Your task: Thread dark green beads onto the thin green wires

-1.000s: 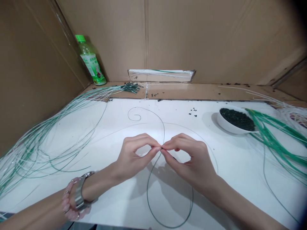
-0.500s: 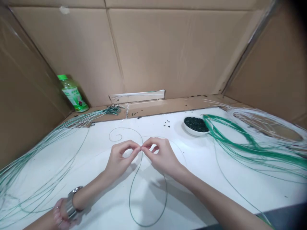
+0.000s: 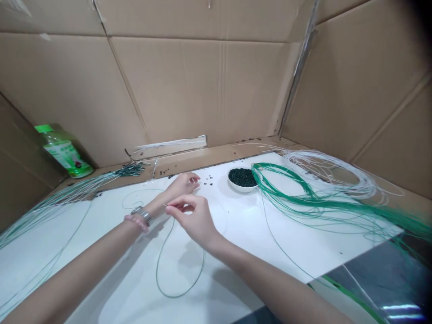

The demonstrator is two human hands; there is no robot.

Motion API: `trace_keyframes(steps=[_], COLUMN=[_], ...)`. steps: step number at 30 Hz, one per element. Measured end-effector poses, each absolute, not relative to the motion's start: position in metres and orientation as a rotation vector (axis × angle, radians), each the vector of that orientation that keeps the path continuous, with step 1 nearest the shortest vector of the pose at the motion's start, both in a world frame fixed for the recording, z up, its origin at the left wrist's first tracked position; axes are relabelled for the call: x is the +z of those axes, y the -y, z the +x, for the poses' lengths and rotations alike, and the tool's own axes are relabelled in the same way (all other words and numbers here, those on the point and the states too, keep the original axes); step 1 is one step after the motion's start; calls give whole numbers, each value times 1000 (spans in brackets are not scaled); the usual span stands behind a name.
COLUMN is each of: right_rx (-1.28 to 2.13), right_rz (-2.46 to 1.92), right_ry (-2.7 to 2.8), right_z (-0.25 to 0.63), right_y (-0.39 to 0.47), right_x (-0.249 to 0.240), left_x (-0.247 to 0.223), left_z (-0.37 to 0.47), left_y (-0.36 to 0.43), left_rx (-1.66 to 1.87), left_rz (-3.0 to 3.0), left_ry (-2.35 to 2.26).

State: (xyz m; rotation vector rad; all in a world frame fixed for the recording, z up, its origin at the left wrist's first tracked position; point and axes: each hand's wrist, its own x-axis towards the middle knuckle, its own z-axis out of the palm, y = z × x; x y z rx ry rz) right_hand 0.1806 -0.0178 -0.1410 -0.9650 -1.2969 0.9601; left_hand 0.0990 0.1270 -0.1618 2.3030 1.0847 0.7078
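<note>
My right hand [image 3: 194,218] pinches a thin green cord [image 3: 157,270] between thumb and forefinger, with a short tip poking out to the left. Below that pinch the cord hangs in a wide loop over the white board. My left hand [image 3: 187,182] reaches out beyond it, fingers loosely curled and apart, nothing visible in them. Just right of its fingertips lie a few small dark beads [image 3: 208,181], loose on the board. Farther right stands a white bowl [image 3: 242,189] full of dark green beads [image 3: 242,177].
Green cords [image 3: 286,173] and a coil of white cords [image 3: 364,180] lie at the right. Beaded strands [image 3: 131,169] spread along the left. A green-capped bottle [image 3: 65,155] leans against the cardboard wall [image 3: 165,85]. The white board [image 3: 286,252] ends near the right front.
My left hand has left the pinch beside my right hand and moved forward to the loose beads. My right hand keeps hold of the cord. The view has turned to the right.
</note>
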Motion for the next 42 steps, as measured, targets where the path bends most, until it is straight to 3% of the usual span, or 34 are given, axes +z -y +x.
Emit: trace_keyframes(steps=[8,15,23,29,42], right_rx=[950,911,915,909,701], right_rz=[-921,-931,-952,-969,-964], right_ry=[1275,1294,1385,1494,1692], right_z=[181,180,177,173,170], right_y=[22,22,25,31,41], right_x=[-136,-137,-144,-149,-146], left_x=[-181,-166,-149,-160,-167], left_z=[125,108,38,13,5], left_y=[-145,-119,-17,24,33], left_rx=[478,787,1159,1210,1074], left_rz=[2425,2180,1582,1326,1010], left_ry=[-1029,-1085,-1085,-1093,-855])
